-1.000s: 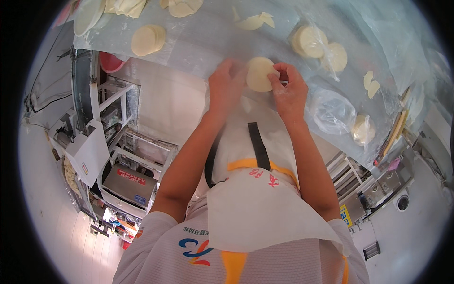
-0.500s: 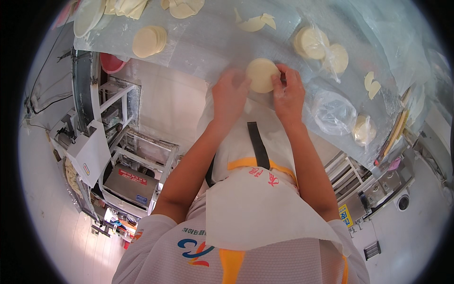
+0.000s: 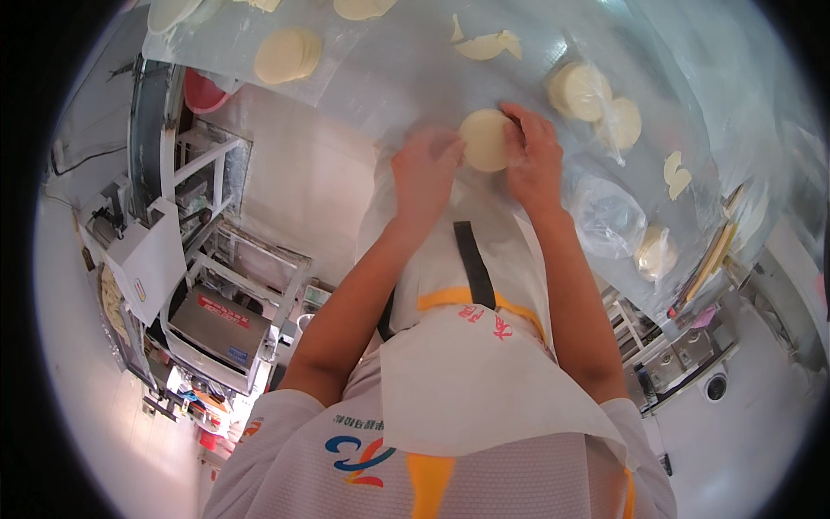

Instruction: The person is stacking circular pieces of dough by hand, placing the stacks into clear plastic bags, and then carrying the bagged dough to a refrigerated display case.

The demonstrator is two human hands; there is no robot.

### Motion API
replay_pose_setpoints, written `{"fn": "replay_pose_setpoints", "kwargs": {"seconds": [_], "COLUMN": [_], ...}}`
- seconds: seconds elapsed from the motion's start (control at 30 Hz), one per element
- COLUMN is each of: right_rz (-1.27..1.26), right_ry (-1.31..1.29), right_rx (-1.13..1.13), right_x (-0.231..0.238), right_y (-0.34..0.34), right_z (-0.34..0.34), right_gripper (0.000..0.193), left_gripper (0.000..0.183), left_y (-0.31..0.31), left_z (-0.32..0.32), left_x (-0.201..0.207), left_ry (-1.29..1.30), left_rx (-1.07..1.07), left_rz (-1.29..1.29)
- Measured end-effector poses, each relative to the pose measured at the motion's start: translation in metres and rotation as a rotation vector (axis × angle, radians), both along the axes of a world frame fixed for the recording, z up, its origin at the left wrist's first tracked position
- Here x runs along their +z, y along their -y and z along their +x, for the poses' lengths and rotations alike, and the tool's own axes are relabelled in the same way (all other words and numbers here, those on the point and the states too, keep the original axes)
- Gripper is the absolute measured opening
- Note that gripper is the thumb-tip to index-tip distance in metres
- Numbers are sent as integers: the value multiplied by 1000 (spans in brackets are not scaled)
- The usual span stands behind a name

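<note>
A pale round dough wrapper (image 3: 484, 141), or a stack of them, sits between my hands at the near edge of the table. My right hand (image 3: 535, 163) grips its right edge, with thumb and fingers bent around it. On the other side, the fingertips of my left hand (image 3: 425, 164) are closed at its left edge, a little hazy in the picture. Further left lies a stack of round wrappers (image 3: 288, 56). To the right, more stacked wrappers (image 3: 581, 91) lie partly under clear plastic, and thin dough scraps (image 3: 488, 45) rest beyond my hands.
A crumpled clear plastic bag (image 3: 609, 210) and another wrapper stack (image 3: 656, 254) lie near the table's right edge, by some thin sticks (image 3: 709, 264). Clear sheeting covers the far right. Below left stand a red basin (image 3: 206, 91) and a metal-framed machine (image 3: 216, 324).
The view has shifted slightly, so the table things appear a little displaced. My hands keep hold of the dough wrapper, the right one's fingers reaching slightly further along its edge.
</note>
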State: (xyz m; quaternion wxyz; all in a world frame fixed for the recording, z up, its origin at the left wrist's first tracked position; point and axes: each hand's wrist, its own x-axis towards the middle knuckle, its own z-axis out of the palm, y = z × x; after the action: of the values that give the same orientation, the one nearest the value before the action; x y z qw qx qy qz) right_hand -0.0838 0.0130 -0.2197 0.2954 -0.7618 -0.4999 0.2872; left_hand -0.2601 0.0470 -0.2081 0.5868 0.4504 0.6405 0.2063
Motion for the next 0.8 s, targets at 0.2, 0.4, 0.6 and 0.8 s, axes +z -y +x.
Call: {"fn": "replay_pose_setpoints", "kwargs": {"seconds": [0.2,0.4,0.6,0.8], "right_rz": [46,-26,-96,-320], "right_ry": [112,95,14,-431], "right_rx": [144,222,156,28], "right_x": [-3,1,8,10], "right_y": [-4,12,47,63], "right_z": [0,-16,-49,-47], "right_gripper": [24,25,24,28], "left_gripper": [29,67,60,51], "left_y": [43,48,59,65], "left_z": [-50,-54,-45,-67], "left_x": [-19,-25,-23,13], "left_ry": [0,591,838,184], "left_rx": [2,96,288,-49], "left_rz": [-273,-574,-555,-408]}}
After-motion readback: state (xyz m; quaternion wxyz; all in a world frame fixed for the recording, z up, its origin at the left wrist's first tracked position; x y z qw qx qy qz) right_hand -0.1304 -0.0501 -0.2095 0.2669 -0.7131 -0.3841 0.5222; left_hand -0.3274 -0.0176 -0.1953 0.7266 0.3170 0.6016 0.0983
